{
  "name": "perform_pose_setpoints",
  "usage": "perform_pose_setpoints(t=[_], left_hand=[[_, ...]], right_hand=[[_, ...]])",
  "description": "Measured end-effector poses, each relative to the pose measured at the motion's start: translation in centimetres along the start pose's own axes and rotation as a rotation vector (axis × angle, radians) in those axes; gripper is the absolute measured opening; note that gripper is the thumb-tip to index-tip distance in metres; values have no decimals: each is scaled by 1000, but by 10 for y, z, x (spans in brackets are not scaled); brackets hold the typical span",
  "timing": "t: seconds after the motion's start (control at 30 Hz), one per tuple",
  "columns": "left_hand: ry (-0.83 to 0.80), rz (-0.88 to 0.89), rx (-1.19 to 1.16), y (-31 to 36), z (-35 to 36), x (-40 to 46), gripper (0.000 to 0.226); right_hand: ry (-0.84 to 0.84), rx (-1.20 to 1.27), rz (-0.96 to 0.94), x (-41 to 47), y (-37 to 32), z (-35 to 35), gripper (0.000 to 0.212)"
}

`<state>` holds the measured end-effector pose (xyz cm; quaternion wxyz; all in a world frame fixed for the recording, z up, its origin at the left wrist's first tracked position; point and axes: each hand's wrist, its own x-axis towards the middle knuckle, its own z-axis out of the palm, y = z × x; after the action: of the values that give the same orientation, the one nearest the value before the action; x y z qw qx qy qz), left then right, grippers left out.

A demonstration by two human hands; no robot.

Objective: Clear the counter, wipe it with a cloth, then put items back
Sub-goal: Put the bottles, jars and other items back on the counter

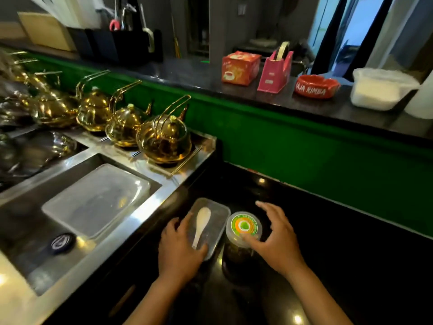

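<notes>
Both hands are seen low on the black counter [351, 266] — the left hand [179, 250] is curled round a clear box [218, 219] topped by a spoon [201, 225], while the right hand [276, 238], fingers spread, is touching a jar [243, 227] beside it.

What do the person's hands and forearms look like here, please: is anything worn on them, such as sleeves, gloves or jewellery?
Both forearms come into view bare from the bottom edge, with no sleeve showing. The left hand and the right hand wear no gloves, and no watch, bracelet or ring can be made out on either wrist or on the fingers. The picture is slightly blurred, so a very thin ring could escape notice.
</notes>
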<state>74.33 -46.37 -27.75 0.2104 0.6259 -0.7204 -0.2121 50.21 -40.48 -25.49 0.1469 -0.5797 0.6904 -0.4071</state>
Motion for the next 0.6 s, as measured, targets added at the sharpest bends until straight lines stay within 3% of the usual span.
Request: perform_pose_setpoints(t=[0.1,0.23,0.37,0.6], left_hand=[[-150,-57,57,-12,8,-8,112],[-245,-9,214,-11,18,-5,121],[-137,-19,186,-11,29,-10,115],[-15,-47,22,-9,43,-15,99]], right_hand=[[-199,28,111,-20,13,19,111],[-121,97,163,-24,18,44,117],[-4,115,174,-23,17,59,114],[55,148,183,-30,21,53,108]])
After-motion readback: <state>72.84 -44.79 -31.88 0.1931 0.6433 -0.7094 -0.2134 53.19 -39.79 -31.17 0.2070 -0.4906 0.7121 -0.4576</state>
